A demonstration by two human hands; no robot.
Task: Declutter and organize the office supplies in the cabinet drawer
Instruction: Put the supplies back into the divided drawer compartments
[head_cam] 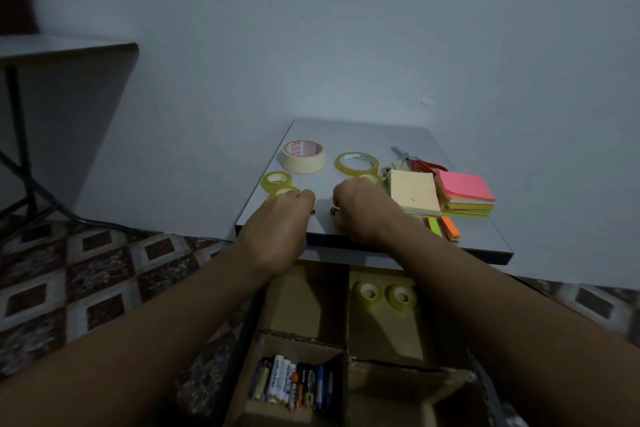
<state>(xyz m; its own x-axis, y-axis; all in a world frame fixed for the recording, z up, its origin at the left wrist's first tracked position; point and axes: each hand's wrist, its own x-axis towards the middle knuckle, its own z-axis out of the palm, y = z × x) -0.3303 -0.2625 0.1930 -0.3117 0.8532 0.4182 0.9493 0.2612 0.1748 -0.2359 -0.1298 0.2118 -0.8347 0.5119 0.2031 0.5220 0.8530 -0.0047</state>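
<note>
On the grey cabinet top [349,135], my left hand [277,222] and my right hand [363,211] rest side by side with fingers curled. A small dark tip [313,211] pokes out of the left fist and a small metallic tip [335,209] out of the right; what they are is unclear. Around the hands lie a masking tape roll [304,156], a large clear tape ring [356,163] and small clear tape rolls [277,180]. Below, the open drawer's cardboard dividers [347,308] hold two tape rolls [384,295] and several batteries [294,381].
Red-handled scissors [420,164], a beige sticky pad [414,192], a pink-topped stack of notes [465,192] and orange and green flags [445,227] lie at the cabinet top's right. A dark table [65,48] stands at left, with a cable [52,198] over the patterned floor.
</note>
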